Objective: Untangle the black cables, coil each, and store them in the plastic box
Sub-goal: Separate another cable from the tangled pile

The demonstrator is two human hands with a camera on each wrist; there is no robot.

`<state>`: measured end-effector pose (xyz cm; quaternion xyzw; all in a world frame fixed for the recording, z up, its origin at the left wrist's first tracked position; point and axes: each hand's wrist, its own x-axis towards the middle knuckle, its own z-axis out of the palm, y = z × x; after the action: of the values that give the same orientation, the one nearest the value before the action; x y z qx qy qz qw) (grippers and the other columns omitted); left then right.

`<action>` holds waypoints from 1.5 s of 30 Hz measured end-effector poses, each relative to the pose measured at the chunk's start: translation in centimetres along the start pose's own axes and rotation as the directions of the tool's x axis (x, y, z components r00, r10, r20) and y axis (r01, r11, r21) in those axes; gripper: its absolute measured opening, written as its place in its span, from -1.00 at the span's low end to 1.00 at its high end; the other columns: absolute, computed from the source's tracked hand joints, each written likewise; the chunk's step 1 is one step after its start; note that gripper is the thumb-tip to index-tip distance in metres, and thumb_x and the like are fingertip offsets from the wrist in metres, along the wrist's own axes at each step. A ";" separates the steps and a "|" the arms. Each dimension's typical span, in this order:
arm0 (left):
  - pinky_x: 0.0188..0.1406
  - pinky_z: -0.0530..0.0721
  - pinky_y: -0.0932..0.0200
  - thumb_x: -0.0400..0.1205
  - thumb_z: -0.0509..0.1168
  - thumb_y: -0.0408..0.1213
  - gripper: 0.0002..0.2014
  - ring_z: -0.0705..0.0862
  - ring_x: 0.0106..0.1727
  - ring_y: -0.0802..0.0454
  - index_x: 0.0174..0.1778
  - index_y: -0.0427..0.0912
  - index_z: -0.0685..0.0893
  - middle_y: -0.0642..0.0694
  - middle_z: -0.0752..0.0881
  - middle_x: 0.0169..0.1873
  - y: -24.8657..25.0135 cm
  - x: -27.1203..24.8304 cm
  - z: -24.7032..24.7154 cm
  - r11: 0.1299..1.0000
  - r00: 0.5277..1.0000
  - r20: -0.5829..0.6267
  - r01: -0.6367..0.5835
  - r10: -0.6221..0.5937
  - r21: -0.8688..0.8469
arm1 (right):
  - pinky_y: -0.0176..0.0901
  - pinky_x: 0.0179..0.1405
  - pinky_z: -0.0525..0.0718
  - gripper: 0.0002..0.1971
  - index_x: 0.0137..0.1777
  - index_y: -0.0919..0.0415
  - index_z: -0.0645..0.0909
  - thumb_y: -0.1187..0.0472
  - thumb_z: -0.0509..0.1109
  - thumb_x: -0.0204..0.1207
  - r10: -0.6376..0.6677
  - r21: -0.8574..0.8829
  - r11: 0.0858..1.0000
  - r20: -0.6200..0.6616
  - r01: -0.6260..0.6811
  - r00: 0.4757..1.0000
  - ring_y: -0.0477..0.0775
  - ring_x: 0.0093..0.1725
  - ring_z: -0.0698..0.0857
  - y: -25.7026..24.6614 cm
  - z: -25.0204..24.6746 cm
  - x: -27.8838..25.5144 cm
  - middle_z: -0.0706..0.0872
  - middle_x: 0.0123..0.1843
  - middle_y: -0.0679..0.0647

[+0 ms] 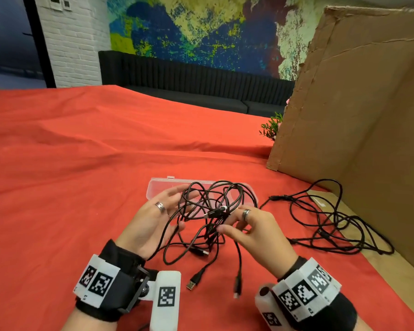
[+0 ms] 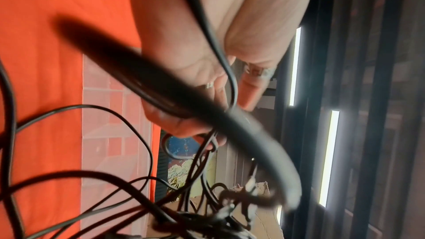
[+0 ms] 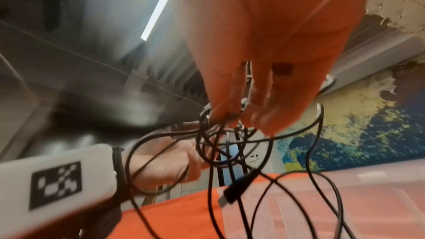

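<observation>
Both hands (image 1: 201, 225) lift tangled cables (image 1: 215, 211) — above box (image 1: 158, 187).

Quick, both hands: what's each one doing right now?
Left hand: open, fingers spread inside loops of the tangled black cables.
Right hand: pinching strands of that tangle.

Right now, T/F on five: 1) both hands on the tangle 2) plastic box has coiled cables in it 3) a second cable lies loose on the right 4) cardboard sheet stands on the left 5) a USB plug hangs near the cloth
1) Both hands, left hand and right hand, are on the tangled cables. True.
2) The plastic box holds coiled cables. False: no coil shows in it; the tangle is held up in front of it.
3) A loose cable lies on the right. True.
4) The cardboard sheet stands left. False: right.
5) A USB plug hangs near the red cloth. True.
</observation>
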<state>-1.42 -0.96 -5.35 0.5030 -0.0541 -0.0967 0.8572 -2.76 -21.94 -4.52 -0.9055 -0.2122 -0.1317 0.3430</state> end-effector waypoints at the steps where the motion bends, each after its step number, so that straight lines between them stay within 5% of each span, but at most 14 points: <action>1: -0.39 0.53 0.27 0.42 0.42 -0.30 -0.56 0.67 -0.06 0.10 0.25 -0.11 0.60 -0.06 0.76 0.14 -0.1 0.1 -0.1 0.999 1.000 -0.011 -0.026 0.027 0.026 | -0.21 -0.33 0.59 -0.68 -0.39 0.07 0.66 -0.18 0.46 0.34 -0.025 -0.041 0.999 -0.034 0.024 0.999 -0.07 -0.37 0.60 -0.2 -0.4 0.1 0.64 -0.39 -0.14; 6: -0.43 0.52 0.38 0.35 0.35 -0.58 -0.48 0.70 -0.17 0.17 0.17 -0.02 0.62 -0.04 0.80 -0.01 -0.6 0.3 0.1 0.975 0.989 -0.011 -0.146 0.150 0.169 | 0.08 -0.28 0.57 -0.82 -0.28 0.02 0.49 -0.03 0.21 0.45 -0.206 -0.120 0.977 -0.293 0.178 0.934 -0.08 -0.35 0.49 -2.7 -2.5 1.9 0.51 -0.36 -0.13; 10: -0.16 0.55 0.35 0.42 0.29 -0.65 -0.57 0.70 -0.03 0.12 0.02 -0.04 0.72 -0.05 0.80 -0.05 -0.2 -0.3 1.3 0.948 0.968 0.087 -0.249 0.236 0.197 | -0.02 0.13 0.52 -0.62 0.27 0.01 0.56 -0.12 0.22 0.54 -0.125 -0.319 0.934 0.125 0.160 0.984 0.05 0.16 0.56 -4.2 -2.0 4.9 0.63 0.14 0.01; 13: -0.15 0.48 0.22 0.31 0.42 -0.27 -0.79 0.65 -0.16 0.15 -0.17 0.05 0.76 0.07 0.76 -0.23 0.3 -0.9 2.1 0.901 0.952 0.107 -0.307 0.288 0.306 | -0.10 -0.13 0.52 -0.80 0.04 0.04 0.69 0.01 0.36 0.51 -0.072 -0.319 0.937 0.229 0.145 0.971 0.18 0.01 0.67 -4.6 -1.8 5.9 0.75 -0.10 0.09; 20: -0.27 0.44 0.32 0.46 0.47 -0.22 -0.81 0.53 -0.39 0.21 -0.32 0.02 0.55 0.16 0.60 -0.44 2.8 -0.5 2.7 0.353 0.864 0.198 -0.384 0.463 0.853 | 0.02 -0.14 0.66 -0.64 -0.01 -0.01 0.77 -0.12 0.22 0.42 -0.179 -0.328 0.915 0.191 0.235 0.965 0.13 -0.12 0.72 -5.9 -4.2 5.5 0.81 -0.16 0.06; 25: -0.32 0.40 0.31 0.55 0.36 -0.03 -0.69 0.53 -0.33 0.24 -0.49 -0.05 0.58 0.04 0.57 -0.47 3.9 -0.2 0.2 0.116 0.949 0.208 -0.240 0.235 0.964 | -0.39 -0.61 0.42 -0.87 -0.23 0.13 0.74 0.30 0.41 0.50 -0.080 0.223 0.972 -0.003 0.079 0.997 -0.12 -0.61 0.47 -6.3 -7.7 5.7 0.72 -0.47 -0.06; 29: -0.36 0.29 0.21 0.54 0.25 0.17 -0.55 0.38 -0.40 0.13 -0.54 -0.09 0.51 -0.07 0.45 -0.46 5.0 -0.3 0.5 0.109 0.969 0.187 -0.206 0.158 0.973 | -0.35 -0.70 0.47 -0.85 -0.20 0.23 0.68 0.37 0.32 0.55 0.170 0.650 0.758 -0.123 -0.050 0.978 -0.06 -0.67 0.51 -5.1 -8.3 5.8 0.66 -0.53 0.02; 32: -0.11 0.40 0.20 0.61 0.28 -0.03 -0.66 0.52 -0.19 0.10 -0.51 0.03 0.55 -0.09 0.59 -0.23 5.5 -0.4 1.4 0.121 0.956 0.218 -0.244 0.197 0.962 | -0.39 -0.67 0.47 -0.93 -0.10 0.22 0.66 0.30 0.34 0.56 0.335 0.792 0.602 -0.132 -0.104 0.933 -0.13 -0.63 0.52 -3.6 -7.9 5.5 0.69 -0.44 0.04; 34: 0.06 0.46 0.14 0.62 0.22 0.04 -0.68 0.55 -0.01 0.12 -0.42 0.02 0.62 0.03 0.59 -0.11 5.5 -0.3 1.8 0.071 0.937 0.216 -0.244 0.275 0.967 | -0.38 -0.49 0.55 -0.77 0.17 0.15 0.62 0.26 0.41 0.52 0.321 0.634 0.758 -0.156 -0.155 0.934 -0.15 -0.43 0.61 -2.5 -7.9 5.2 0.75 -0.19 0.08; 36: 0.15 0.44 0.04 0.59 0.18 0.12 -0.68 0.47 0.14 0.08 -0.35 0.04 0.66 0.13 0.53 0.01 5.3 -0.2 2.4 -0.037 0.907 0.184 -0.184 0.380 0.982 | -0.23 0.00 0.57 -0.34 0.48 0.03 0.38 0.20 0.54 0.39 0.106 0.077 0.993 -0.233 -0.090 0.967 -0.03 0.04 0.62 -2.3 -7.5 4.8 0.67 0.16 0.07; 38: 0.10 0.33 0.06 0.61 0.24 0.05 -0.73 0.33 0.15 0.11 -0.29 0.02 0.70 0.16 0.45 0.05 5.1 -0.1 3.7 -0.131 0.864 0.198 -0.154 0.462 0.979 | 0.04 0.20 0.51 -0.13 0.57 0.01 0.25 0.09 0.58 0.27 -0.233 -0.454 0.883 -0.198 0.121 0.952 0.14 0.29 0.52 -3.3 -5.9 4.1 0.57 0.31 0.08; 40: 0.03 0.30 0.08 0.60 0.27 -0.01 -0.76 0.31 0.07 0.15 -0.34 0.00 0.67 0.15 0.46 -0.02 5.1 -0.1 5.4 -0.118 0.806 0.266 -0.241 0.529 0.963 | 0.09 0.11 0.59 -0.29 0.52 0.09 0.35 0.00 0.43 0.35 -0.372 -0.598 0.767 -0.120 0.232 0.921 0.20 0.21 0.62 -5.0 -4.3 3.8 0.63 0.22 0.09; 43: -0.10 0.45 0.16 0.54 0.18 0.06 -0.68 0.51 -0.16 0.17 -0.39 -0.08 0.59 0.07 0.61 -0.27 4.9 -0.3 6.2 0.070 0.760 0.329 -0.439 0.560 0.896 | -0.02 0.02 0.50 -0.71 0.25 0.27 0.56 0.14 0.27 0.61 -0.258 -0.281 0.929 -0.027 0.241 0.966 0.15 0.02 0.61 -6.3 -4.7 4.5 0.57 -0.02 0.10; 45: -0.17 0.51 0.23 0.48 0.13 0.15 -0.64 0.61 -0.24 0.19 -0.37 -0.04 0.63 0.01 0.68 -0.37 4.7 -0.7 5.9 0.249 0.802 0.326 -0.494 0.500 0.833 | -0.26 -0.23 0.41 -0.84 -0.03 0.29 0.62 0.21 0.27 0.62 -0.267 -0.162 0.947 0.091 0.279 0.959 -0.10 -0.25 0.51 -6.5 -6.2 5.0 0.52 -0.28 -0.05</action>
<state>-2.73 -3.57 1.60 0.8315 -0.2495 0.2229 0.4435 -2.03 -20.28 5.66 -0.8976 -0.3349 -0.1652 0.2343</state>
